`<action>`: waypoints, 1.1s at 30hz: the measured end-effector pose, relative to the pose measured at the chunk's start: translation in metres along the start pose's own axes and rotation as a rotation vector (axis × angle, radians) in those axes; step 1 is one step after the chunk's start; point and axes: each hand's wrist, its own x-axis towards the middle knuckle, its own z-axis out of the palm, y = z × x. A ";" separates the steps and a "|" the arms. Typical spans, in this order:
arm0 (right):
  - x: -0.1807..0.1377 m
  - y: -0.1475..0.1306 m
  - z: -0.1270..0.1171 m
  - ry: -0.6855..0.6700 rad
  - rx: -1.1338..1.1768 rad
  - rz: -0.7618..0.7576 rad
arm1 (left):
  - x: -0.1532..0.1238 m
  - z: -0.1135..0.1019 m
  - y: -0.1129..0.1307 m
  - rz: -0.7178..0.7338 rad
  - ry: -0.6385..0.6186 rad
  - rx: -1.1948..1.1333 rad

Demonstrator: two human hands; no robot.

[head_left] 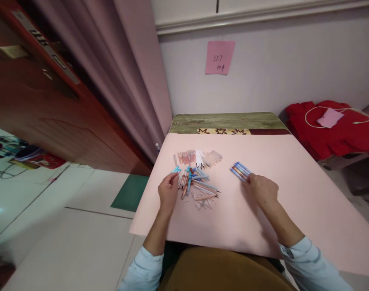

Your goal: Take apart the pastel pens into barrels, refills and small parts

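My left hand (pixel 168 193) is closed, thumb and fingertips together, at the left edge of a pile of pen parts. Light blue pieces (pixel 176 169) lie just beyond its fingertips; what it pinches, if anything, I cannot make out. The pile holds brown-and-white pen barrels (pixel 183 179), pale blue barrels (pixel 200 174), and thin dark-tipped refills (pixel 206 186). My right hand (pixel 263 189) has its fingers closed at the near end of a short row of blue pens (pixel 239 169), one of them orange-toned. Its fingertips are partly hidden.
Behind the pile lie clear reddish parts (pixel 186 157), white sticks (pixel 199 157) and clear tubes (pixel 214 157). Small clear pieces (pixel 203 202) sit in front. A pale pink sheet (pixel 226 226) covers the table. Red cloth (pixel 332 137) with a white cable is at right.
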 end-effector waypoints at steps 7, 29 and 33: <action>-0.009 -0.010 -0.015 0.070 0.200 -0.032 | 0.003 -0.014 0.010 -0.096 0.033 -0.198; -0.052 -0.099 -0.015 -1.023 1.887 -0.314 | -0.027 0.025 0.090 -0.541 -0.555 -1.077; -0.052 -0.100 -0.016 -0.707 1.715 -0.359 | -0.028 0.030 0.088 -0.528 -0.431 -1.049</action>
